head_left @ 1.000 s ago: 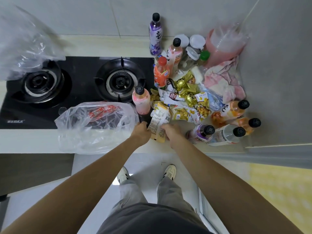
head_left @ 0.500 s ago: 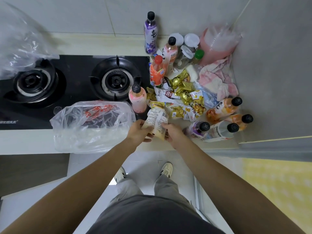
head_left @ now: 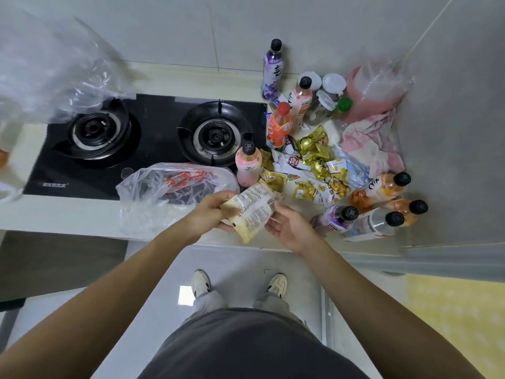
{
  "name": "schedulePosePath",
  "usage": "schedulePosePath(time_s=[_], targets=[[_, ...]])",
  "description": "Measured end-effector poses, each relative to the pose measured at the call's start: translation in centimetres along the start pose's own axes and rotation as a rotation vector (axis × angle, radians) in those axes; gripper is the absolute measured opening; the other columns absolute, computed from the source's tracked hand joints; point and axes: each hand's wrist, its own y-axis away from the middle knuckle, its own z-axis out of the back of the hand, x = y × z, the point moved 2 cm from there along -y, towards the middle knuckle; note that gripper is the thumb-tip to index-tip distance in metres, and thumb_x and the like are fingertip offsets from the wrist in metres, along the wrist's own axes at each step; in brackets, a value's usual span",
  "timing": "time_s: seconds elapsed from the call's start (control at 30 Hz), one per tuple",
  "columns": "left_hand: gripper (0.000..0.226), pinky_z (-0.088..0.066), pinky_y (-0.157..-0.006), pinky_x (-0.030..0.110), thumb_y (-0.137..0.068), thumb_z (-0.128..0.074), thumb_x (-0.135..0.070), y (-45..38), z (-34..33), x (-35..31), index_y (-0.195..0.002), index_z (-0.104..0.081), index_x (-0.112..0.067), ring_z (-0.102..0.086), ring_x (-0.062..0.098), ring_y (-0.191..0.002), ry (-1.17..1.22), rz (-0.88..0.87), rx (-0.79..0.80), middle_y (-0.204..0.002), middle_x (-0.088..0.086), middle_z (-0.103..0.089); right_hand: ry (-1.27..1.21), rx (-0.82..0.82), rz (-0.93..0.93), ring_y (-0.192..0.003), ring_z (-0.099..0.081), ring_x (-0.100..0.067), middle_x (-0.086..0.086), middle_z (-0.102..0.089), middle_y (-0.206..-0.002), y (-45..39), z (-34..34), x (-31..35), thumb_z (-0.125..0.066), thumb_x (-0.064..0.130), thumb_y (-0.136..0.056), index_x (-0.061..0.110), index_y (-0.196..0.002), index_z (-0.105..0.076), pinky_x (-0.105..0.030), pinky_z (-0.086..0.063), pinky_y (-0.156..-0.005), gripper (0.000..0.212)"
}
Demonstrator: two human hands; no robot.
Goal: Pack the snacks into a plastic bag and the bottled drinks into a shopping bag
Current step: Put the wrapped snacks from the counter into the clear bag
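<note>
While the pale snack packet (head_left: pixel 252 210) hangs above the front edge of the surface (head_left: pixel 68 214), left hand (head_left: pixel 210 212) grips its left side with curled fingers; right hand (head_left: pixel 289 228) is relaxed, fingertips just touching the packet's right edge. Clear plastic bag (head_left: pixel 164 192) lies just left of the packet, partly on the stove (head_left: pixel 153 138). Snack pile (head_left: pixel 308 168) and bottled drinks (head_left: pixel 366 212) lie to the right, some bottles upright, some lying.

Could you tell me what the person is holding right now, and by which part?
A pale cream printed snack packet, gripped along its left edge by the left hand. The right hand is open, fingertips at the packet's right edge.
</note>
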Motion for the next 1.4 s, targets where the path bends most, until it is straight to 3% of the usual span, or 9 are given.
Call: schedulePosePath(time_s=[0.13, 0.4, 0.5, 0.6, 0.8, 0.93, 1.1, 1.23, 1.4], targets=[[0.020, -0.063, -0.074, 0.033, -0.098, -0.064, -0.002, 2.0, 4.4, 0.6, -0.117, -0.068, -0.008, -0.076, 0.019, -0.099, -0.027, -0.003, -0.046, -0.108, 0.005, -0.077, 0.146, 0.108, 0.030, -0.080, -0.069, -0.022, -0.011, -0.073, -0.096, 0.7, -2.7, -1.2, -0.075, 0.021, -0.092, 0.006, -0.115, -0.067, -0.034, -0.061, -0.072, 0.029], [0.027, -0.059, -0.065, 0.033, -0.092, -0.070, -0.005, 4.0, 13.8, 5.5, -0.113, -0.061, -0.018, -0.069, 0.027, -0.095, 0.025, 0.031, -0.556, -0.115, 0.011, -0.065, 0.636, -0.030, 0.188, -0.067, -0.074, -0.019, -0.009, -0.076, -0.093, -1.2, -14.5, -3.2, -0.078, 0.022, -0.095, 0.006, -0.106, -0.073, -0.030, -0.061, -0.057, 0.020], [0.038, -0.059, -0.075, 0.039, -0.086, -0.076, -0.008, 3.6, 16.1, 6.2, -0.118, -0.062, -0.022, -0.068, 0.027, -0.095, -0.121, 0.088, -0.560, -0.118, 0.007, -0.065, 0.780, -0.092, 0.204, -0.065, -0.076, -0.020, -0.005, -0.075, -0.088, -2.8, -18.0, -3.8, -0.077, 0.025, -0.094, 0.012, -0.094, -0.071, -0.031, -0.060, -0.054, 0.015], [0.042, -0.050, -0.066, 0.030, -0.088, -0.072, -0.011, 3.0, 17.4, 5.5, -0.127, -0.061, -0.021, -0.062, 0.025, -0.091, -0.400, 0.072, -0.569, -0.116, 0.009, -0.065, 0.963, -0.174, 0.248, -0.063, -0.078, -0.025, -0.005, -0.075, -0.078, -3.7, -20.0, -4.2, -0.078, 0.025, -0.093, 0.011, -0.085, -0.073, -0.038, -0.065, -0.060, 0.017], [0.055, -0.053, -0.092, 0.050, -0.085, -0.068, -0.017, 3.9, 17.0, 4.9, -0.137, -0.053, -0.024, -0.038, 0.035, -0.133, -0.912, -0.024, -0.630, -0.140, 0.011, -0.045, 1.008, -0.272, 0.420, -0.057, -0.076, -0.025, -0.011, -0.076, -0.077, -1.4, -18.9, -3.7, -0.068, 0.014, -0.096, 0.012, -0.078, -0.074, -0.038, -0.065, -0.056, 0.019], [0.032, -0.056, -0.082, 0.042, -0.091, -0.066, -0.024, 3.3, 13.6, 4.0, -0.122, -0.061, -0.021, -0.062, 0.029, -0.108, -0.897, -0.226, -0.556, -0.120, 0.002, -0.063, 0.910, -0.344, 0.514, -0.056, -0.073, -0.025, -0.003, -0.075, -0.077, 0.2, -15.0, -2.3, -0.063, 0.012, -0.096, 0.018, -0.084, -0.072, -0.033, -0.057, -0.048, 0.016], [0.014, -0.057, -0.071, 0.038, -0.098, -0.057, -0.028, 1.4, 6.0, 1.6, -0.109, -0.064, -0.025, -0.067, 0.022, -0.082, -0.893, -0.341, -0.336, -0.087, -0.007, -0.068, 0.899, -0.497, 0.499, -0.080, -0.075, -0.026, 0.005, -0.075, -0.083, -0.4, -7.9, -0.3, -0.064, 0.032, -0.081, 0.036, -0.074, -0.064, -0.050, -0.064, -0.075, 0.008], [0.021, -0.057, -0.079, 0.039, -0.097, -0.058, -0.023, -1.5, -0.5, 0.9, -0.117, -0.066, -0.021, -0.067, 0.020, -0.093, -0.831, -0.443, -0.194, -0.101, -0.002, -0.068, 1.004, -0.565, 0.439, -0.098, -0.063, -0.026, -0.004, -0.067, -0.103, 0.1, -4.4, 1.7, -0.068, 0.022, -0.089, 0.018, -0.106, -0.067, -0.034, -0.050, -0.083, 0.017], [0.046, -0.048, -0.100, 0.038, -0.092, -0.061, -0.015, -6.3, -7.2, 0.2, -0.138, -0.057, -0.015, -0.048, 0.026, -0.128, -0.927, -0.469, -0.058, -0.138, 0.006, -0.052, 1.195, -0.569, 0.401, -0.143, -0.033, -0.038, -0.020, -0.041, -0.147, -0.8, -1.8, 3.3, -0.069, 0.018, -0.090, 0.010, -0.139, -0.050, -0.048, -0.032, -0.115, 0.053]])
